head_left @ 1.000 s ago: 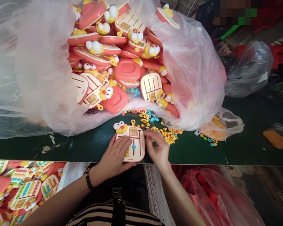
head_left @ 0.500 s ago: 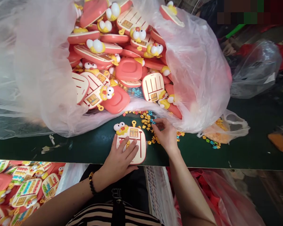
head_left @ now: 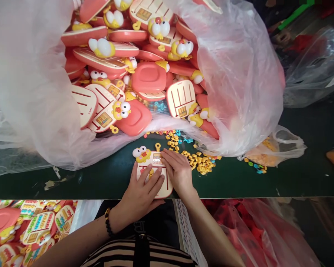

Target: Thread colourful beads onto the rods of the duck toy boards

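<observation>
Two bare hands lie flat on one cream-and-coral plastic duck-faced board [head_left: 157, 158]: the left hand [head_left: 141, 194] and the right hand [head_left: 177, 172], which has just come back from one heap of small yellow plastic pieces [head_left: 200, 162]. Both are open, grasping nothing. The board sits on a dark green table [head_left: 308, 181], below one big clear plastic bag [head_left: 239, 85] full of similar boards.

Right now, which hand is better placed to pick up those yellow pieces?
Probably the right hand: it rests beside the loose yellow pieces, while the left hand sits farther away, lying on the duck-shaped toy board.
</observation>
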The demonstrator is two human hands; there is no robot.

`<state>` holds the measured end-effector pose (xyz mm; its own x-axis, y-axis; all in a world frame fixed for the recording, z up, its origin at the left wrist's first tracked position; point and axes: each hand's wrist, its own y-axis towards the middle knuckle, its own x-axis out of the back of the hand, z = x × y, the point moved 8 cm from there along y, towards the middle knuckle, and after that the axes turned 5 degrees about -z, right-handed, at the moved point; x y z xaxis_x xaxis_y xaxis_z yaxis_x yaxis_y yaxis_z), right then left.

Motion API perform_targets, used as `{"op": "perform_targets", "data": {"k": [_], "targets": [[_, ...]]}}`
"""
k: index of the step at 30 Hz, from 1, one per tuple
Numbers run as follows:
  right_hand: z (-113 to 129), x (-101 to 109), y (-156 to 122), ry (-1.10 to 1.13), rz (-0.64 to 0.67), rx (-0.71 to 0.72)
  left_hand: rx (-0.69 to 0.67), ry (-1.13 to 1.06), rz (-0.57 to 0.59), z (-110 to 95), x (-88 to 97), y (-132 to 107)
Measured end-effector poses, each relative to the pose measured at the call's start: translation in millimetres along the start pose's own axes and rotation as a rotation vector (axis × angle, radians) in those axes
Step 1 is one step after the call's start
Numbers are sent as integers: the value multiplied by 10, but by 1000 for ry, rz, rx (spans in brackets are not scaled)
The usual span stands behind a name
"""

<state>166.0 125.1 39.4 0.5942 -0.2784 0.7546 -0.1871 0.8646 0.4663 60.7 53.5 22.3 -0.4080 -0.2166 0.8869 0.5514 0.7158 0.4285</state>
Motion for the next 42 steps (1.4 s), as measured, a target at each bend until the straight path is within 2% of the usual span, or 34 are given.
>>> {"op": "perform_targets", "data": {"k": [4,8,14,18,21,24,28,31,34,36,37,39,42], "targets": [[116,-26,-138,-162,122,67,5,-13,-9,-1,-8,-2],[142,-43,-206,-167,162,41,1,-23,-12,-7,1,2],[-42,-10,-84,-73,92,-30,23,-32,13,6,5,-2],[-82,90,-3,-96,31,-7,19,-30,23,7,-2,-10],[-26,113,-9,-138,71,54,17,-25,13,6,10,-5],[97,104,-128,-107,111,88,33,-30,-29,13,49,7],[277,68,-354,-42,122,50,43,-30,-65,11,71,12],[306,51,-337,23,184,59,45,-38,-75,17,82,6],[127,191,-33,71,127,114,55,-59,-35,42,110,29],[-206,339,242,-30,-15,2,56,-61,20,53,131,80],[-351,333,352,-73,-7,-37,57,-59,48,56,139,116],[-567,209,495,-159,106,-81,58,-60,94,56,135,196],[-688,60,536,-244,198,-88,40,-67,140,37,63,298]]}}
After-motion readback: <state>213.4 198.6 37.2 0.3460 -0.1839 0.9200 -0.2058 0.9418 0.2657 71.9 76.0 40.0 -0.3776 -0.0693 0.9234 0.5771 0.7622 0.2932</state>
